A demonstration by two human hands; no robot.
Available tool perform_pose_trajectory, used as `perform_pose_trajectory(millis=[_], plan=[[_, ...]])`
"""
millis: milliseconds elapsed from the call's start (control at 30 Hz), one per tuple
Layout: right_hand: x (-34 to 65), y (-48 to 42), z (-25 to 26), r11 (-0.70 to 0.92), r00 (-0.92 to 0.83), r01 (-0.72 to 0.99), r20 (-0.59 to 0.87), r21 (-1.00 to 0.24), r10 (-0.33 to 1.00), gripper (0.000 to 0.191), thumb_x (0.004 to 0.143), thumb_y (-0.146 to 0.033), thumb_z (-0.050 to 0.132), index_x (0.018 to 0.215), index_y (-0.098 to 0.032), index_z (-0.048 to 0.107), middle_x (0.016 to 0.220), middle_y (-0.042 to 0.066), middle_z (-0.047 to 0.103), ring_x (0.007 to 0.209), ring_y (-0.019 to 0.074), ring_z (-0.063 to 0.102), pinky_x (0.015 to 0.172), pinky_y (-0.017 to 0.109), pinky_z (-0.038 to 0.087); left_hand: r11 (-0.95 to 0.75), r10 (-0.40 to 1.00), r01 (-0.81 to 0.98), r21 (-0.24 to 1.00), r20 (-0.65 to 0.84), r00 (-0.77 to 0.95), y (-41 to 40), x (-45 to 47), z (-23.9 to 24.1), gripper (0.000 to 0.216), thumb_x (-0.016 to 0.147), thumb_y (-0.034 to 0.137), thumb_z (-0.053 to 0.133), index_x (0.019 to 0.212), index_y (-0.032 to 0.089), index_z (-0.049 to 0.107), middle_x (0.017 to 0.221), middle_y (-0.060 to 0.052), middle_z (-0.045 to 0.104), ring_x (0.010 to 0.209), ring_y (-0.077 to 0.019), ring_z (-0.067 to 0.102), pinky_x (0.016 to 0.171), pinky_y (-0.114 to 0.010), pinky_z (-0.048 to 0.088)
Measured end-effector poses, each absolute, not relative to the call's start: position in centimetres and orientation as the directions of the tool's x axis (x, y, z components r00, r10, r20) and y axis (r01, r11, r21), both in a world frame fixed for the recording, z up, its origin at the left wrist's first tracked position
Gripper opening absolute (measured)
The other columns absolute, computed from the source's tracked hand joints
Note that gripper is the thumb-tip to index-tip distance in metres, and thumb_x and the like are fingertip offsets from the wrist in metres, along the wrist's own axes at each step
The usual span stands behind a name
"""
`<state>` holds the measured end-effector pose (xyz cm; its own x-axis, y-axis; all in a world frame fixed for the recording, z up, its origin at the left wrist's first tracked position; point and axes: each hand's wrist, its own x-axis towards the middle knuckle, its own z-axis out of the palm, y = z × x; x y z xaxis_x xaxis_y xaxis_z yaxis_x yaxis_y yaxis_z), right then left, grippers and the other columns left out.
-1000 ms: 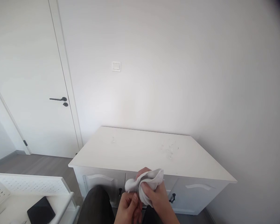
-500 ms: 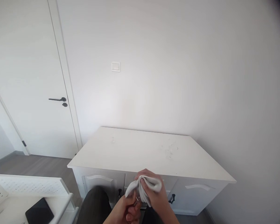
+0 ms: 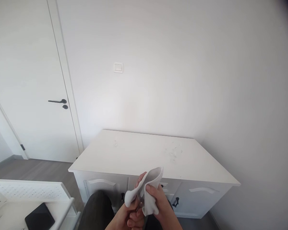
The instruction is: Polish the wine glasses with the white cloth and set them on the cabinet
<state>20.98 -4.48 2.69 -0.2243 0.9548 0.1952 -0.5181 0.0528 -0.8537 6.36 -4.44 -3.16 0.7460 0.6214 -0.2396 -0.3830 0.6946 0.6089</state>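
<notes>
The near edge of the counter runs just beyond the hands, its broad top reaching the wall. Before that edge both grips close on the cloth, held in the air: right hand above, left hand pinching its lower end.

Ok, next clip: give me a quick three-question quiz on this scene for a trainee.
1. True or false: the door handle is dark.
2. The white cloth is: A on the cabinet top; B gripped in both hands; C on the floor.
3. Fill in: the light switch is mounted on the ___.
Key: 1 true; 2 B, left hand and right hand both grip it; 3 wall.
</notes>
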Motion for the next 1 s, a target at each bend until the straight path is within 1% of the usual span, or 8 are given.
perform_pose_trajectory(millis=[133, 233, 333, 467, 667, 800, 900, 1000], plan=[[20.9, -4.0, 2.7, 0.554, -0.001, 0.164, 0.561, -0.816, 0.828, 0.031, 0.087, -0.021, 0.064, 0.116, -0.024, 0.075, 0.114, 0.011, 0.070, 0.105, 0.0310, 0.065, 0.095, 0.046, 0.050, 0.466, 0.851, -0.486, 0.739, -0.224, 0.475, -4.9, 8.1, -3.3, 0.068, 0.063, 0.082, 0.081, 0.058, 0.021, 0.051, 0.043, 0.013, 0.028, 0.036, -0.0034, 0.017, 0.038, -0.021, 0.025], [20.2, -4.2, 1.8, 0.595, 0.107, 0.381, 0.673, -0.707, 0.732, 0.049, 0.078, -0.013, 0.063, 0.124, -0.026, 0.074, 0.130, 0.012, 0.069, 0.125, 0.0367, 0.058, 0.111, 0.056, 0.041, 0.259, 0.956, -0.457, 0.851, -0.160, 0.244, -5.2, 9.0, -3.3, 0.068, 0.062, 0.079, 0.085, 0.056, 0.019, 0.053, 0.041, 0.009, 0.040, 0.037, -0.0049, 0.031, 0.041, -0.021, 0.022], [18.9, -4.4, 1.2, 0.368, 0.298, 0.040, 0.362, -0.929, 0.883, 0.035, 0.084, -0.027, 0.070, 0.118, -0.023, 0.069, 0.109, 0.011, 0.074, 0.097, 0.0316, 0.071, 0.082, 0.044, 0.059, 0.191, 0.974, -0.432, 0.881, -0.115, 0.196, -5.0, 9.0, -2.8, 0.062, 0.067, 0.065, 0.089, 0.051, 0.016, 0.056, 0.040, 0.005, 0.046, 0.038, -0.0055, 0.039, 0.044, -0.021, 0.022], [17.0, -4.0, 0.4, -0.022, 0.212, -0.348, -0.101, -0.937, 0.972, 0.066, 0.076, -0.053, 0.084, 0.126, -0.020, 0.056, 0.082, 0.005, 0.073, 0.056, 0.0240, 0.066, 0.037, 0.030, 0.045, 0.208, 0.978, -0.456, 0.865, -0.180, 0.104, -4.3, 8.6, -1.7, 0.039, 0.073, 0.051, 0.085, 0.072, 0.018, 0.063, 0.048, 0.006, 0.056, 0.040, -0.0085, 0.046, 0.041, -0.020, 0.031], [17.8, -2.5, -0.7, 0.123, 0.315, -0.316, 0.018, -0.941, 0.949, 0.066, 0.072, -0.048, 0.092, 0.121, -0.020, 0.059, 0.106, 0.009, 0.076, 0.100, 0.0286, 0.073, 0.087, 0.039, 0.060, 0.105, 0.994, -0.234, 0.967, -0.093, 0.060, -4.3, 7.3, -0.8, 0.034, 0.075, 0.031, 0.085, 0.104, 0.017, 0.075, 0.097, -0.011, 0.080, 0.095, -0.0306, 0.075, 0.082, -0.038, 0.060], [18.4, -3.7, -2.0, 0.087, 0.370, -0.400, -0.074, -0.912, 0.926, 0.066, 0.074, -0.058, 0.089, 0.121, -0.022, 0.061, 0.109, 0.008, 0.076, 0.100, 0.0289, 0.073, 0.084, 0.039, 0.059, -0.169, 0.984, 0.030, 0.985, 0.171, -0.056, -4.7, 5.0, -1.4, 0.043, 0.080, 0.030, 0.082, 0.122, 0.024, 0.076, 0.153, -0.013, 0.059, 0.147, -0.0386, 0.047, 0.120, -0.051, 0.039], [17.4, -5.4, -4.1, -0.054, 0.056, -0.450, -0.088, -0.891, 0.994, 0.069, 0.060, -0.057, 0.098, 0.109, -0.019, 0.070, 0.105, 0.010, 0.078, 0.104, 0.0340, 0.072, 0.093, 0.045, 0.056, -0.182, 0.979, -0.092, 0.979, 0.189, 0.072, -4.4, 3.6, -1.4, 0.051, 0.091, 0.048, 0.074, 0.137, 0.027, 0.068, 0.152, -0.013, 0.061, 0.143, -0.0360, 0.053, 0.119, -0.050, 0.041], [16.4, -6.6, -6.1, -0.235, -0.339, -0.440, -0.083, -0.867, 0.937, 0.059, 0.055, -0.055, 0.099, 0.095, -0.020, 0.073, 0.082, 0.006, 0.074, 0.094, 0.0340, 0.074, 0.088, 0.048, 0.056, -0.026, 0.937, -0.170, 0.985, 0.083, 0.338, -3.8, 3.3, -0.7, 0.055, 0.081, 0.057, 0.082, 0.122, 0.021, 0.076, 0.122, -0.016, 0.079, 0.113, -0.0352, 0.073, 0.098, -0.044, 0.057]])
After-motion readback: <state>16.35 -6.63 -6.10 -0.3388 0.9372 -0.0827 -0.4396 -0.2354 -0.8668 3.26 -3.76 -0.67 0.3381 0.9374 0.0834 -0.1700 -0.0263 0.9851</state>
